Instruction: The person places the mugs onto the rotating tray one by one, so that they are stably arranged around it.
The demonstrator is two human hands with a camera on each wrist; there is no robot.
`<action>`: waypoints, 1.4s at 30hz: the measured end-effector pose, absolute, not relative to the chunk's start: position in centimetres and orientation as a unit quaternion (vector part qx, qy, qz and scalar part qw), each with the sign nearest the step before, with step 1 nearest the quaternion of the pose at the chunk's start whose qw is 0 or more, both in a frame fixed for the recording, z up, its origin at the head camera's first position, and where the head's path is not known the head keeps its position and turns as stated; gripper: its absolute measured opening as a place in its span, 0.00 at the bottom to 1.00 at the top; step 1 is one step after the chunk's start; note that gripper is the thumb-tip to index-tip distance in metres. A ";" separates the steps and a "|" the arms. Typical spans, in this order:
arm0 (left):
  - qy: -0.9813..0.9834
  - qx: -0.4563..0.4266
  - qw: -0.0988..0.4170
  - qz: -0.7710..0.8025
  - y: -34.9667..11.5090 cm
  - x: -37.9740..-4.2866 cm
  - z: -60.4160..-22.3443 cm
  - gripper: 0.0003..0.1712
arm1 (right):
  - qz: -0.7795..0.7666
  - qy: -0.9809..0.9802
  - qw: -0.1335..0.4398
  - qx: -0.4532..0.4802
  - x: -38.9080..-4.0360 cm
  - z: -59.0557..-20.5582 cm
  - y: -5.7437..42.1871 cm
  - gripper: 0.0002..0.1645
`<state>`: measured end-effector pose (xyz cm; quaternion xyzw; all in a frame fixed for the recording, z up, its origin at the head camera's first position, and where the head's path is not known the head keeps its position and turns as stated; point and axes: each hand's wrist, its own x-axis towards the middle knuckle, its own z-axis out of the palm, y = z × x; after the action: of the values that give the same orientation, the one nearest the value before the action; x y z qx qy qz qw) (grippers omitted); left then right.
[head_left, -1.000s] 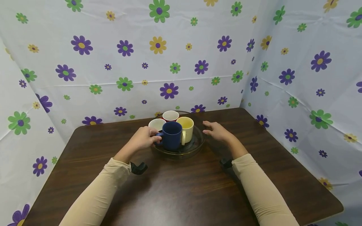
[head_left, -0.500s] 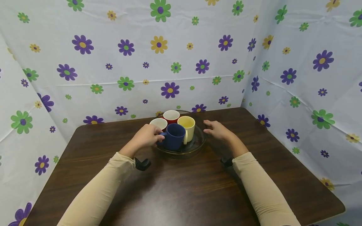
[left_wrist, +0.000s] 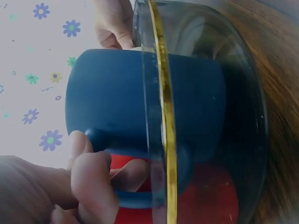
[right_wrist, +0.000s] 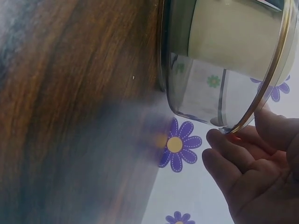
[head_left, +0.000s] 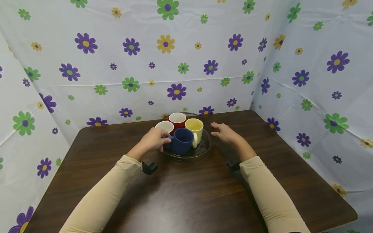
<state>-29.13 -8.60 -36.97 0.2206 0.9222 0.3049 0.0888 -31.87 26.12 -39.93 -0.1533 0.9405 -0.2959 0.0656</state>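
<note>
My left hand (head_left: 155, 138) grips the handle of a blue mug (head_left: 183, 139). The mug stands at the near side of a clear glass dish (left_wrist: 163, 116) with a gold rim, its lower part behind the glass wall in the left wrist view. Behind it in the dish are a pale yellow mug (head_left: 196, 125) and two red mugs with white insides, one at the back (head_left: 178, 119) and one at the left (head_left: 166, 126), the latter partly hidden by my left hand. My right hand (head_left: 225, 133) is at the dish's right side, thumb and fingertips right at the rim, fingers relaxed.
The dish stands on a dark brown wooden table (head_left: 186, 191), toward its back edge. White cloth (head_left: 145, 103) with printed flowers hangs behind the table and on both sides. A black wrist strap piece (head_left: 150, 168) sticks out below my left sleeve.
My left hand and the blue mug have shifted slightly right, the mug now closer to the yellow one. My right hand stays at the rim. The head view has moved slightly.
</note>
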 end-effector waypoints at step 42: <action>0.949 0.183 -0.070 0.246 -11.1 -31.3 -39.7 0.53 | -0.293 0.944 -0.018 -0.152 -30.6 -41.6 19.8 0.67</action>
<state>-31.25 -11.11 -39.71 0.1831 0.9493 0.2457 -0.0696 -30.59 19.81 -41.59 -0.1519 0.9438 -0.2929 -0.0182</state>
